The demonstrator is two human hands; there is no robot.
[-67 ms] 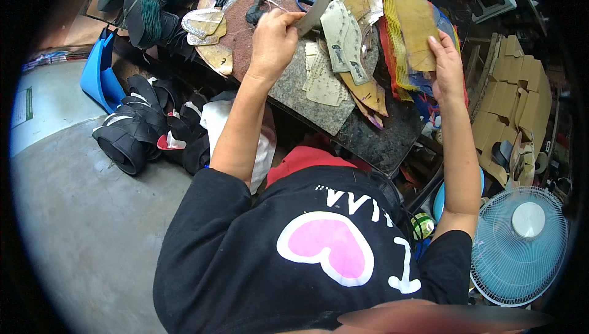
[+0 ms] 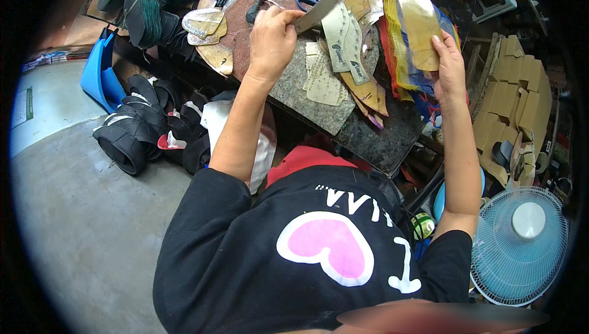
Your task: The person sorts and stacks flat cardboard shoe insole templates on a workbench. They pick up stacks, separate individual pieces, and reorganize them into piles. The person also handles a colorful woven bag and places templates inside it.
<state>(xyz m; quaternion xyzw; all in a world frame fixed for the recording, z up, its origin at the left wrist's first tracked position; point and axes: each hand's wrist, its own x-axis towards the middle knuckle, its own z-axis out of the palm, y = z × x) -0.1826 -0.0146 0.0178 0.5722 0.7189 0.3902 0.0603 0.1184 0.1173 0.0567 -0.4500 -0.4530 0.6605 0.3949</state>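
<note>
Seemingly to leave its length free, the left hand (image 2: 273, 42) pinched a curved grey strip (image 2: 323, 7) by its near end above the tabletop (image 2: 383, 143); rightward, the right hand (image 2: 450, 71) gripped a tan sheet (image 2: 419, 33) at its edge, perhaps keeping it level over yellow netting (image 2: 399, 67).

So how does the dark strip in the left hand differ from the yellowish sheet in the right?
The dark strip is grey, while the yellowish sheet is paler, with a bright sheen at its upper end. The strip is narrow; the sheet is much broader. The strip slants up and rightward from the left hand, whereas the sheet reaches up and leftward from the right hand. Both are hand-held.
</note>
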